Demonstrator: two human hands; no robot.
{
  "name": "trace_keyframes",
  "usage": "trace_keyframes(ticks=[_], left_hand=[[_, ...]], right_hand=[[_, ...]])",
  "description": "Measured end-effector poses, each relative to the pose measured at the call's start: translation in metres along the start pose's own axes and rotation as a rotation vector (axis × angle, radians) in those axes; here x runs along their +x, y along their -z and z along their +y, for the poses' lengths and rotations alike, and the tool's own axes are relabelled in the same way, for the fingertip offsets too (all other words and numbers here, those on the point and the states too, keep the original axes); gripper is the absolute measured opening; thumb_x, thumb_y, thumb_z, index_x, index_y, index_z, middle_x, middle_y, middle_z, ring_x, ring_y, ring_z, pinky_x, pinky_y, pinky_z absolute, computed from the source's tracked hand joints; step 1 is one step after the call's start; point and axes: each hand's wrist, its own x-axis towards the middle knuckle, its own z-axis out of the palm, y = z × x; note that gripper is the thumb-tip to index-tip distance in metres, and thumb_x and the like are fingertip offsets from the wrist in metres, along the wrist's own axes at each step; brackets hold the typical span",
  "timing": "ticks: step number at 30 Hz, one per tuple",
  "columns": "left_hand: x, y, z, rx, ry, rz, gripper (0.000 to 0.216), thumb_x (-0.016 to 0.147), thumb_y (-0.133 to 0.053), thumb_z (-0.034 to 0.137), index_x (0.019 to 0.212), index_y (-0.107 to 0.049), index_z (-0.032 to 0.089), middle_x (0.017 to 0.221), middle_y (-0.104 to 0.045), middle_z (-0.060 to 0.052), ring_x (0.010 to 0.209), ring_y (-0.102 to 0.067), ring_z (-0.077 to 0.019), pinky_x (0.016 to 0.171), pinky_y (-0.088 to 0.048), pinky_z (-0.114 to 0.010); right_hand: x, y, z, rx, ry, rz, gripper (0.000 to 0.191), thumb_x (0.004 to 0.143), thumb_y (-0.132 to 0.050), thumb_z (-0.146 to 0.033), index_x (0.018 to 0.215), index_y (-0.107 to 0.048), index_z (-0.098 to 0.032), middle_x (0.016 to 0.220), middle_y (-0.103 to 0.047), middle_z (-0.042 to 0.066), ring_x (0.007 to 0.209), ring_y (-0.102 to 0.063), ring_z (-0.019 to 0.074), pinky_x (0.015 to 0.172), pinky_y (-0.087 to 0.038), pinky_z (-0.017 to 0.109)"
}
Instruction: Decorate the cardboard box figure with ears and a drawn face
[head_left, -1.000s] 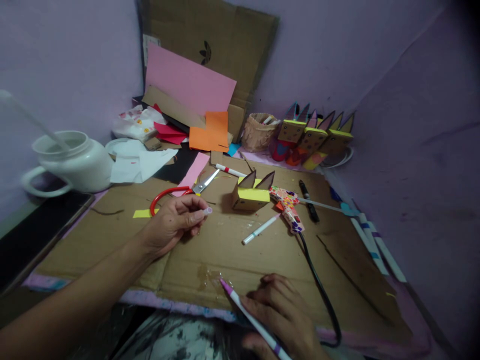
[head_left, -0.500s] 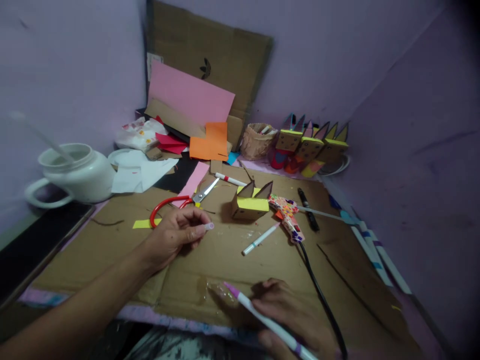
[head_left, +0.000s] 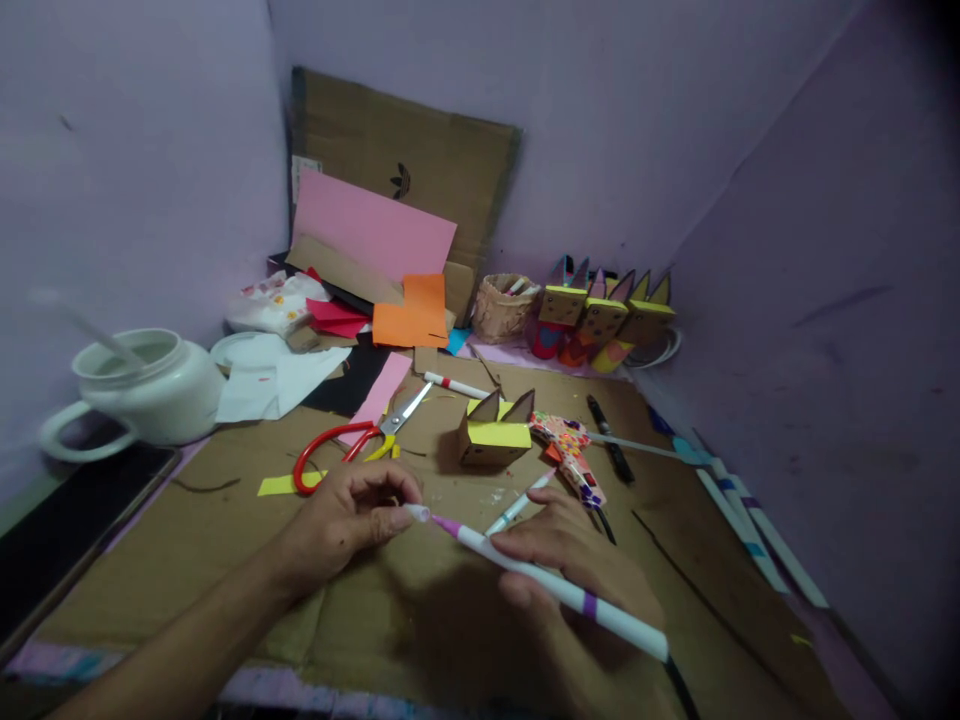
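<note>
My left hand (head_left: pixel 346 520) pinches a small clear marker cap (head_left: pixel 416 512) between thumb and fingers. My right hand (head_left: pixel 577 570) grips a white marker (head_left: pixel 555 588) with a purple tip and purple band. The marker's tip sits right at the cap's mouth, above the cardboard mat (head_left: pixel 420 600). Just beyond my hands stands a small cardboard box figure (head_left: pixel 491 440) with a yellow top and pointed ears. Red-handled scissors (head_left: pixel 352 445) lie to the left of it.
A patterned glue gun (head_left: pixel 574 455) with a black cord, a second white marker (head_left: pixel 517 505) and a black pen (head_left: pixel 609 452) lie right of the box. Finished box figures (head_left: pixel 600 315), a basket (head_left: pixel 504 305), coloured paper (head_left: pixel 375 235) and a white jug (head_left: pixel 135 390) line the back and left.
My right hand has lifted the marker from the near edge up toward the left hand, so its tip now meets the cap. The camera has tilted a little.
</note>
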Motion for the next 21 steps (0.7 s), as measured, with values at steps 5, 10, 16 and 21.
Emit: trace_keyframes(ticks=[5, 10, 16, 21], left_hand=[[-0.001, 0.001, -0.002, 0.058, -0.039, -0.011, 0.019, 0.074, -0.075, 0.038, 0.075, -0.07, 0.02, 0.074, -0.06, -0.002, 0.071, -0.051, -0.0152, 0.063, -0.038, -0.025], [0.0, 0.002, -0.002, 0.085, -0.073, -0.003, 0.019, 0.072, -0.076, 0.038, 0.074, -0.07, 0.02, 0.074, -0.06, -0.003, 0.072, -0.052, -0.0168, 0.065, -0.04, -0.026], [0.0, -0.001, -0.003, 0.103, -0.073, 0.035, 0.022, 0.07, -0.078, 0.04, 0.071, -0.07, 0.019, 0.071, -0.061, -0.003, 0.068, -0.054, -0.0159, 0.059, -0.042, -0.025], [-0.004, -0.004, -0.01, 0.004, 0.175, 0.054, 0.037, 0.068, -0.077, 0.051, 0.075, -0.068, 0.016, 0.047, -0.05, 0.004, 0.037, -0.039, -0.008, 0.034, -0.027, -0.018]], right_hand=[[0.001, -0.006, -0.001, 0.026, 0.015, 0.018, 0.006, 0.087, -0.06, -0.023, 0.09, -0.065, -0.023, 0.067, -0.07, -0.003, 0.057, -0.065, 0.0141, 0.088, -0.047, 0.039], [-0.003, -0.01, 0.0, 0.057, -0.056, 0.009, 0.007, 0.085, -0.062, -0.022, 0.09, -0.066, -0.024, 0.073, -0.073, -0.003, 0.063, -0.068, 0.0156, 0.094, -0.045, 0.041], [0.0, -0.011, 0.001, 0.087, -0.026, -0.043, 0.012, 0.083, -0.063, -0.016, 0.091, -0.068, -0.022, 0.073, -0.073, -0.002, 0.062, -0.068, 0.0143, 0.097, -0.045, 0.041], [0.002, -0.014, 0.005, 0.204, -0.127, -0.029, 0.01, 0.082, -0.066, -0.017, 0.088, -0.072, -0.023, 0.069, -0.074, -0.003, 0.057, -0.068, 0.0134, 0.096, -0.05, 0.041]])
